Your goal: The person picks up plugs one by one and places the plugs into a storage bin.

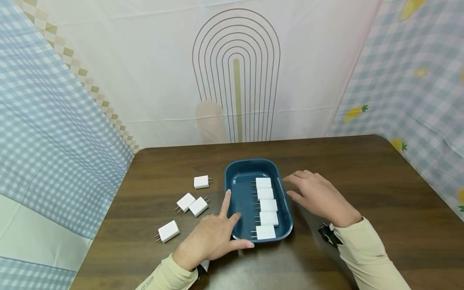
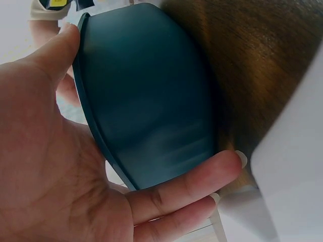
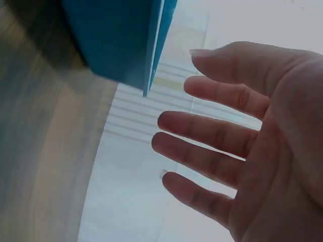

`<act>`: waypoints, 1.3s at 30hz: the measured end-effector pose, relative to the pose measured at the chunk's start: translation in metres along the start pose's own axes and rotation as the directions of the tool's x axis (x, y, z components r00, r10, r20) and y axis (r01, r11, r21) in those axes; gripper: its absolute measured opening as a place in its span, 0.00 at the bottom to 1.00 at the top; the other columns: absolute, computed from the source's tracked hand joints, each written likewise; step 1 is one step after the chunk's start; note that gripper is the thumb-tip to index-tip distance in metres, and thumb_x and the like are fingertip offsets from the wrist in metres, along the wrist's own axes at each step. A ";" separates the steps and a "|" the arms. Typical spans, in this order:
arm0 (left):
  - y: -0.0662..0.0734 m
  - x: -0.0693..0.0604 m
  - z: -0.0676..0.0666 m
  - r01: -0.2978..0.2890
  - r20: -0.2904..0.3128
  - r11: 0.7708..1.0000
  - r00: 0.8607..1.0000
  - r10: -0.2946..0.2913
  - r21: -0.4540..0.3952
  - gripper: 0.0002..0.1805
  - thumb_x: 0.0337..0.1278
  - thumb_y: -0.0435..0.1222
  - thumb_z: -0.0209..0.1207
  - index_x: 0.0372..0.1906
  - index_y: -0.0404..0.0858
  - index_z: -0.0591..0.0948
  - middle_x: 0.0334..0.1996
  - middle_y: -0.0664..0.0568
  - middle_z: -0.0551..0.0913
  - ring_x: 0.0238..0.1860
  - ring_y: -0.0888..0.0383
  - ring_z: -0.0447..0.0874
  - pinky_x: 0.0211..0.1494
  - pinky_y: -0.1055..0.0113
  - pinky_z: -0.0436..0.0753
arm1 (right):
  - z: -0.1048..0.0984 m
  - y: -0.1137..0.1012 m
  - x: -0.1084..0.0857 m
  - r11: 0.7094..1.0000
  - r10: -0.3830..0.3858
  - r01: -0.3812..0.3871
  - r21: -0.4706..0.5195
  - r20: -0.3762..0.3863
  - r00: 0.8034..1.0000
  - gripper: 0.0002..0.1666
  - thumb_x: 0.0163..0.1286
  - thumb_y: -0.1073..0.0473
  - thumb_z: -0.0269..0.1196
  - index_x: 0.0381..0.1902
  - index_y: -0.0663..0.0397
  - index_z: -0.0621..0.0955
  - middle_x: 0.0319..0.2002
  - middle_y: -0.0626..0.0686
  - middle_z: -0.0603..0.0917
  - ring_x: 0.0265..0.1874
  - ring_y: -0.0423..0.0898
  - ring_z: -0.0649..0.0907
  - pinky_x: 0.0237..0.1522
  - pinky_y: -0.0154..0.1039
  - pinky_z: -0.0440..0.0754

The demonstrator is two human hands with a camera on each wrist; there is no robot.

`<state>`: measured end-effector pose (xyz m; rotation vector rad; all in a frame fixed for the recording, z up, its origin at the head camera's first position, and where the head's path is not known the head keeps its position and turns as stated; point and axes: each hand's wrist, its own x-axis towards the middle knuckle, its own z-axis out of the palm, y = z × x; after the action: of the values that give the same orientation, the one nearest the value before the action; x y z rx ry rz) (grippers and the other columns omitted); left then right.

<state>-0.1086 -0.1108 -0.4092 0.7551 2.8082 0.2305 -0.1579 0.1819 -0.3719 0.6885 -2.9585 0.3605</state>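
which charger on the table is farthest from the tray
The white charger at the far left of the head view, prongs pointing left; the other loose ones lie nearer the tray.

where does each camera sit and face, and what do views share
Head: worn on the head, facing forward and down at the blue tray, white chargers and wooden table; left hand, right hand and sleeves show.
Left wrist: worn there, looking past the palm at the tray's outer wall; the left hand and part of the right arm show.
Right wrist: worn there, facing the tray's outer side and lined white cloth; the right hand shows.
Shared: head and right wrist show the tray, right hand and lined white cloth.
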 end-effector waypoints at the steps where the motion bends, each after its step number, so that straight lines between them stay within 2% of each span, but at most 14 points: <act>1: 0.000 0.000 0.000 -0.002 0.001 1.000 1.000 0.002 -0.001 0.49 0.54 0.75 0.51 0.69 0.43 0.76 0.82 0.33 0.39 0.20 0.55 0.79 0.29 0.65 0.77 | -0.001 0.002 -0.003 1.000 0.003 -0.003 -0.007 0.004 1.000 0.21 0.68 0.57 0.69 0.58 0.53 0.84 0.54 0.56 0.86 0.55 0.56 0.83 0.57 0.60 0.79; 6: 0.000 0.000 -0.001 0.007 0.007 1.000 1.000 -0.007 -0.008 0.49 0.54 0.75 0.52 0.69 0.43 0.76 0.82 0.33 0.38 0.20 0.55 0.79 0.28 0.66 0.76 | -0.007 0.014 -0.017 0.999 0.002 0.000 -0.039 0.050 0.999 0.22 0.68 0.55 0.69 0.58 0.54 0.83 0.53 0.56 0.87 0.52 0.56 0.85 0.54 0.59 0.80; 9: 0.001 0.000 -0.001 0.016 0.014 1.000 1.000 -0.016 -0.010 0.49 0.54 0.75 0.52 0.70 0.44 0.76 0.82 0.34 0.38 0.23 0.53 0.82 0.30 0.64 0.79 | -0.009 0.023 -0.025 1.000 0.023 -0.019 -0.024 0.144 0.989 0.25 0.68 0.51 0.69 0.59 0.58 0.82 0.53 0.58 0.87 0.50 0.56 0.86 0.52 0.59 0.81; 15: 0.002 0.000 -0.001 0.026 0.022 1.000 0.999 -0.026 -0.014 0.49 0.54 0.75 0.52 0.70 0.44 0.75 0.82 0.35 0.37 0.25 0.52 0.83 0.31 0.64 0.79 | -0.011 0.042 -0.039 0.989 0.125 -0.146 0.036 0.345 0.930 0.32 0.66 0.45 0.69 0.59 0.61 0.81 0.54 0.59 0.87 0.51 0.58 0.86 0.50 0.59 0.81; 20: 0.001 0.001 -0.001 0.024 0.021 1.000 0.999 -0.024 -0.010 0.49 0.54 0.75 0.52 0.70 0.45 0.76 0.82 0.35 0.37 0.24 0.52 0.82 0.31 0.63 0.79 | -0.013 0.051 -0.043 0.972 0.198 -0.232 0.027 0.433 0.879 0.33 0.60 0.43 0.73 0.55 0.59 0.81 0.46 0.55 0.88 0.40 0.49 0.86 0.40 0.52 0.82; 24: 0.001 0.001 -0.001 0.022 0.017 1.000 1.000 -0.021 -0.009 0.49 0.54 0.75 0.52 0.70 0.44 0.76 0.82 0.35 0.37 0.24 0.52 0.82 0.31 0.63 0.79 | -0.016 0.055 -0.047 0.961 0.240 -0.277 0.014 0.460 0.855 0.35 0.55 0.44 0.76 0.54 0.59 0.81 0.42 0.52 0.87 0.34 0.45 0.82 0.35 0.48 0.79; 27: 0.001 0.001 -0.001 0.020 0.013 1.000 1.000 -0.019 -0.006 0.49 0.54 0.75 0.52 0.69 0.44 0.76 0.82 0.34 0.38 0.25 0.51 0.83 0.32 0.63 0.80 | -0.018 0.057 -0.051 0.956 0.266 -0.294 -0.010 0.457 0.849 0.31 0.52 0.45 0.77 0.49 0.56 0.81 0.37 0.49 0.85 0.31 0.44 0.79 0.31 0.46 0.76; 31: 0.001 0.000 -0.001 0.019 0.014 1.000 1.000 -0.019 -0.006 0.49 0.54 0.75 0.52 0.70 0.44 0.76 0.82 0.34 0.38 0.26 0.51 0.84 0.33 0.62 0.80 | -0.017 0.058 -0.056 0.952 0.292 -0.303 -0.049 0.447 0.845 0.25 0.48 0.44 0.78 0.34 0.48 0.77 0.26 0.45 0.79 0.26 0.44 0.75 0.27 0.44 0.70; 36: 0.001 0.001 -0.001 0.028 0.025 1.000 0.999 -0.027 -0.011 0.49 0.54 0.76 0.51 0.70 0.45 0.75 0.82 0.35 0.37 0.29 0.49 0.86 0.35 0.61 0.81 | -0.012 0.060 -0.058 0.951 0.295 -0.302 -0.059 0.461 0.837 0.25 0.45 0.46 0.78 0.27 0.46 0.74 0.25 0.46 0.77 0.25 0.44 0.74 0.26 0.43 0.70; 39: 0.001 0.001 -0.001 0.031 0.027 0.999 0.999 -0.031 -0.010 0.49 0.54 0.76 0.51 0.70 0.45 0.75 0.82 0.35 0.37 0.29 0.49 0.86 0.35 0.61 0.81 | -0.007 0.060 -0.056 0.954 0.283 -0.296 -0.050 0.479 0.831 0.20 0.44 0.50 0.77 0.25 0.47 0.75 0.24 0.46 0.77 0.24 0.44 0.74 0.26 0.41 0.70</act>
<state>-0.1087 -0.1094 -0.4083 0.7071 2.7893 0.2273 -0.1338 0.2598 -0.3848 0.3631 -3.5583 0.2794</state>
